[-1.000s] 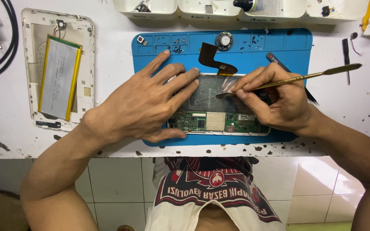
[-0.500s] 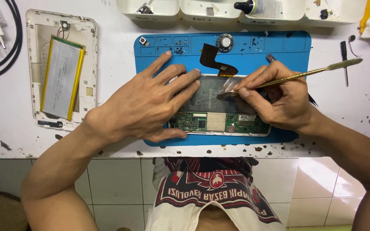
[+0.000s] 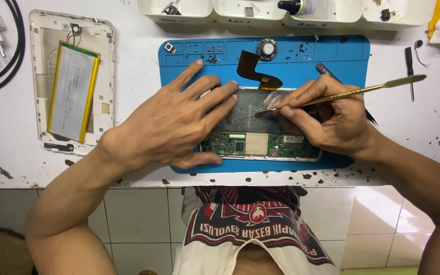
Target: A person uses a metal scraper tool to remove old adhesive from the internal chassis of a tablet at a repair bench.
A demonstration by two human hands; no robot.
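An opened tablet [image 3: 260, 135] with a green circuit board along its near edge lies on a blue repair mat [image 3: 352, 56]. The left hand [image 3: 171, 122] presses flat on its 9 o'clock side, fingers spread, gripping nothing. The right hand [image 3: 332, 119], at 3 o'clock, pinches a brass spudger [image 3: 378, 87], its tip on the foil. At 9 o'clock of the mat lies a white back cover [image 3: 105, 66] holding a battery [image 3: 72, 91].

An opened tablet [image 3: 260, 127] lies screen-down on the blue mat [image 3: 352, 51] near the table's front edge, so its display face cannot be seen. A silver, yellow-edged rectangular battery pack [image 3: 72, 91] with a grey printed label sits in the white back cover [image 3: 42, 30] by the left edge.
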